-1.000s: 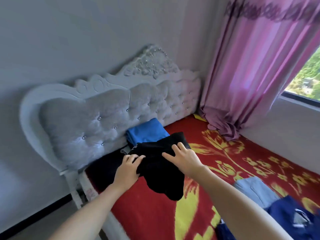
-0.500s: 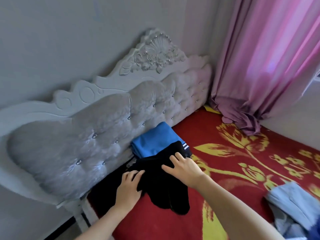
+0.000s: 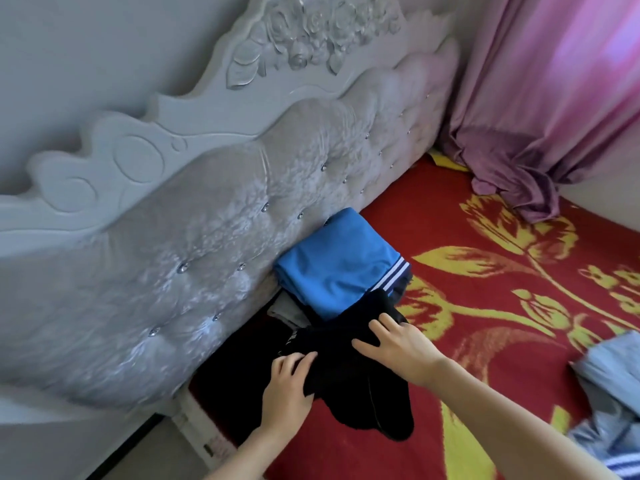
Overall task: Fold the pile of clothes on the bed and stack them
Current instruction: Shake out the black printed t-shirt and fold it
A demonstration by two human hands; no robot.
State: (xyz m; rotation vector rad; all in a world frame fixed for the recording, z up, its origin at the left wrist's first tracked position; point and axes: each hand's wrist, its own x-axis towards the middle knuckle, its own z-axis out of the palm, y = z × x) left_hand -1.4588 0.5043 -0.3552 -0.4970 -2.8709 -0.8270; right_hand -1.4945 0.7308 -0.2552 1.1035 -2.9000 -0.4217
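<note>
Black garment (image 3: 363, 393) overlaps the blue folded garment (image 3: 337, 268) at its edge, beside the headboard (image 3: 173, 254). The left hand (image 3: 287, 389) curls its fingers (image 3: 294, 360) over the fold, the right hand (image 3: 398, 348) presses flat, and bare bedspread (image 3: 485, 323) lies to the right.

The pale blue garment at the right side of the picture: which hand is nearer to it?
Right. The right hand presses the black garment, left of the pale blue garment; the left hand grips it farther left.
</note>
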